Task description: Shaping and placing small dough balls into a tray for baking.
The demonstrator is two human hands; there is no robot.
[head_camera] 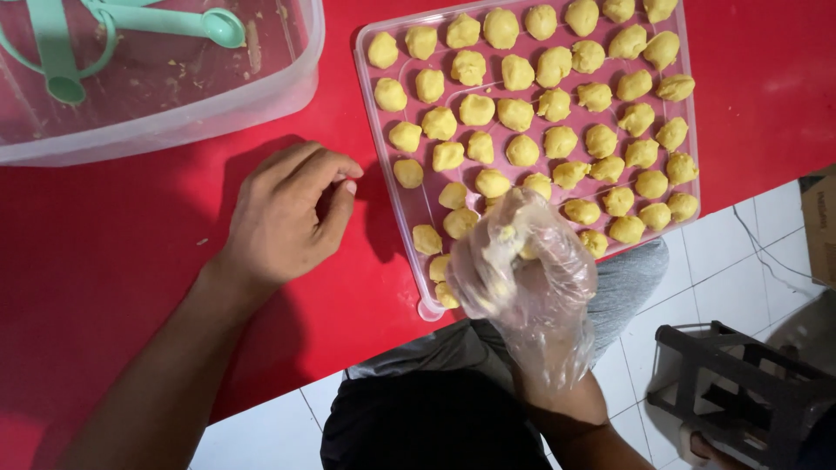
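Over the clear tray's [383, 165] near corner, your gloved right hand [522, 265] has its fingers closed on a yellow dough ball [505, 233]; set it gently in the open gap. Left hand [287, 213] rests loosely curled, empty, on the red counter [104, 244].

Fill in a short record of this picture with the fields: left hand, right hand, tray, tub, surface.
left hand: left hand bare, loosely curled, resting on the table
right hand: right hand in a clear plastic glove, over the tray's near edge, pinching yellow dough
tray: clear tray with rows of dough balls
tub: clear tub holding green measuring spoons
surface: red table
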